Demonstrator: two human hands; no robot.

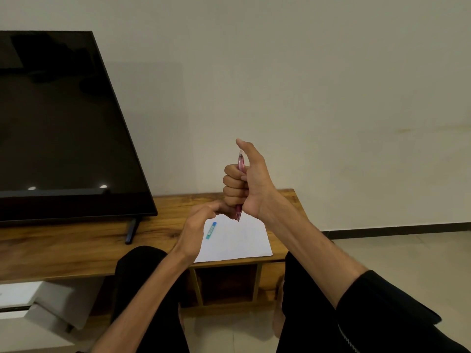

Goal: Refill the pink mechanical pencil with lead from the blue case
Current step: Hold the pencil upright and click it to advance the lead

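Note:
My right hand (246, 183) is fisted around the pink mechanical pencil (240, 163), which stands upright above the table. Its clear top end shows beside my raised thumb and its tip pokes out below the fist. My left hand (201, 220) hovers just below and left of the fist, fingers curled with the fingertips close to the pencil's lower end; whether anything is pinched in them is hidden. The blue lead case (211, 230) lies on a white sheet of paper (237, 243), right of my left hand.
A low wooden table (76, 248) holds a large dark TV screen (58, 128) on the left, its stand leg (131, 231) near the paper. My knees in dark trousers sit below the table's front edge. An open shelf compartment (226, 284) lies underneath.

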